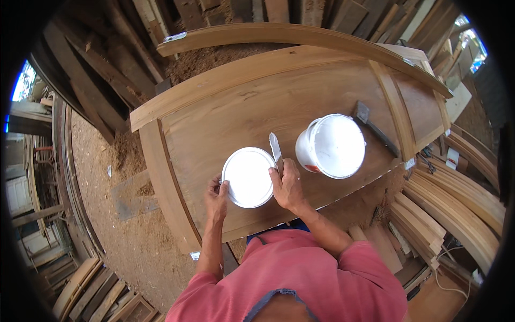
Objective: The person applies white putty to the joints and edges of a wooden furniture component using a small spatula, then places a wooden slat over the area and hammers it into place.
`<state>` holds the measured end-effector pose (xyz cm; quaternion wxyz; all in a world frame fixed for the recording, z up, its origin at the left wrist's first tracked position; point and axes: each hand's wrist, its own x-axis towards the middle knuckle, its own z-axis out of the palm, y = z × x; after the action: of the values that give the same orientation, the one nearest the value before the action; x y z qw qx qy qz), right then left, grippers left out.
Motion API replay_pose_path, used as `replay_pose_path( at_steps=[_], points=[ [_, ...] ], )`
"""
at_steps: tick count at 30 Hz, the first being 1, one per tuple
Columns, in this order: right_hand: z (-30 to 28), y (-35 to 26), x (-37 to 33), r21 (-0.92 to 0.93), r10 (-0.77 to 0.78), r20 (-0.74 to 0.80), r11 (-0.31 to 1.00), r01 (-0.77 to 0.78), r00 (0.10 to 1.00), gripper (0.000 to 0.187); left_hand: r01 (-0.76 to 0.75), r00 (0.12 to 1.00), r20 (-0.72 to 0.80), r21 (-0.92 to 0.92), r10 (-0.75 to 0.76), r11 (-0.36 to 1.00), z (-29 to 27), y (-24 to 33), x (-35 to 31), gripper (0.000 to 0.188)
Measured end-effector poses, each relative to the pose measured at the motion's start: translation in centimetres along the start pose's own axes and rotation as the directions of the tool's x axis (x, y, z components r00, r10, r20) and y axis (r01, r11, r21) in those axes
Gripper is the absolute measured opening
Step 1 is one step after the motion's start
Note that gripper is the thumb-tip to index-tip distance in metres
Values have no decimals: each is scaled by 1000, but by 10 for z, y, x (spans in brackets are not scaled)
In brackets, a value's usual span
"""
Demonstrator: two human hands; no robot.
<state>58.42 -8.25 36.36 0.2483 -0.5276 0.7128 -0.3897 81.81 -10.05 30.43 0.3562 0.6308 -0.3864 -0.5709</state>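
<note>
Head: two hands [216, 199], one lid [248, 177]

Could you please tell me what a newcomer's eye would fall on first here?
Probably the bright white round lid, held between the left hand and the right hand, which also grips a flat-bladed scraper. To its right, a white bucket stands on the large brown wooden panel.

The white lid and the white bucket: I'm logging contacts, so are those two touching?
Apart. The head view shows the wooden panel between the white lid and the white bucket, with the right hand also in that gap.
</note>
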Motion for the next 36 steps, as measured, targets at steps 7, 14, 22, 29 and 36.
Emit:
replay_pose_path(
  at_steps=[7,14,22,29,36],
  points=[
    [-155,-17,21,197,140,-255,976,-91,957,21,-178,936,261,-233,237,956,127,91,-28,39],
    [-218,95,40,-44,149,-318,984,-171,936,23,-407,893,309,251,326,878,224,92,-39,45],
    [-212,96,69,-76,39,-264,995,-61,964,21,-477,876,158,139,456,868,236,62,-36,47],
    [-223,98,74,-160,-76,-198,986,45,977,19,-546,829,190,480,527,686,248,81,-66,53],
    [-215,100,86,-183,-96,-226,982,54,969,19,-609,792,237,352,562,710,246,67,-53,60]
  ],
)
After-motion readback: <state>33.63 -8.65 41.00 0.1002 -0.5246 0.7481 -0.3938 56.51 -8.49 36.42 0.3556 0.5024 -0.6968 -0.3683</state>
